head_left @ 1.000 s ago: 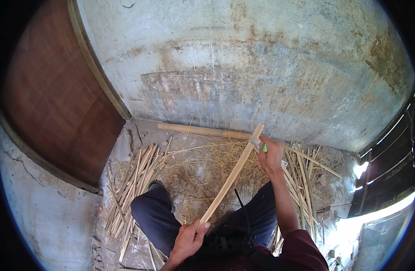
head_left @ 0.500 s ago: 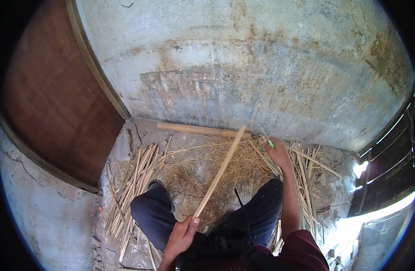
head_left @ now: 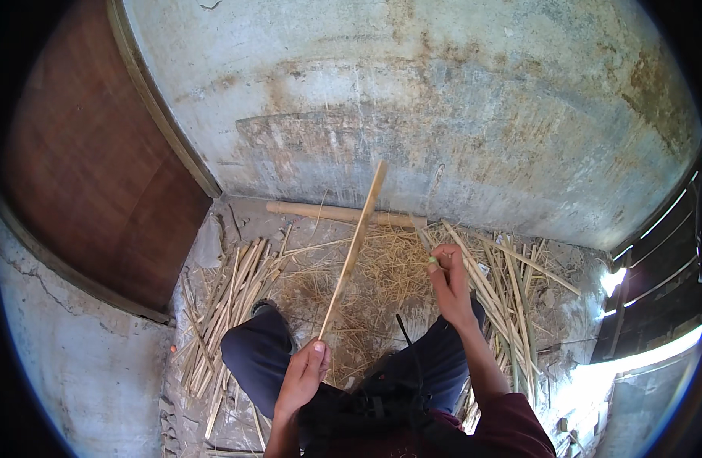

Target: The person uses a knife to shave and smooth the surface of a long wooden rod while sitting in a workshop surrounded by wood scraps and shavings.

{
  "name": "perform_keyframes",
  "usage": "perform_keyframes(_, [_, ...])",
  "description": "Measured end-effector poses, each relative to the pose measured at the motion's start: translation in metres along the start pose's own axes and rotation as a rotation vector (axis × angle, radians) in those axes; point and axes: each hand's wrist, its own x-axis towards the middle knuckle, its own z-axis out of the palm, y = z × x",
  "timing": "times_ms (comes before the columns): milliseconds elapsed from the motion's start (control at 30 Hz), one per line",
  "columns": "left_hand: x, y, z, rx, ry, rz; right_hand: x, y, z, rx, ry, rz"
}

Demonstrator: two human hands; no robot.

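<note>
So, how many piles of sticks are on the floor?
2: the left pile beside the left leg, the right pile beside the right leg. The right forearm hides part of the right pile; more may be hidden.

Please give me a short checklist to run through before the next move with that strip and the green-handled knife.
1. Strip secured: ok, the left grip holds its lower end.
2. Knife in hand: ok, held in the right grip.
3. Blade off the strip: ok, they appear apart.
4. Left grip away from the blade: ok, it is nearer the body, blade farther out.
5. Cutting edge's direction: cannot tell, too small in this view.
6. Floor free of loose material: not ok, shavings lie between and beyond the legs.
</note>
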Motion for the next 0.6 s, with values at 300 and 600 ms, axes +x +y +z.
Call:
perform_keyframes(300, [0.003,0.025,0.019,-0.022,-0.082,-0.002,-0.023,-0.066,0.032,-0.215,-0.148,-0.434])
perform_keyframes(600, [0.003,0.025,0.015,-0.142,-0.193,-0.015,-0.029,-0.074,0.042,-0.243,-0.274,-0.43])
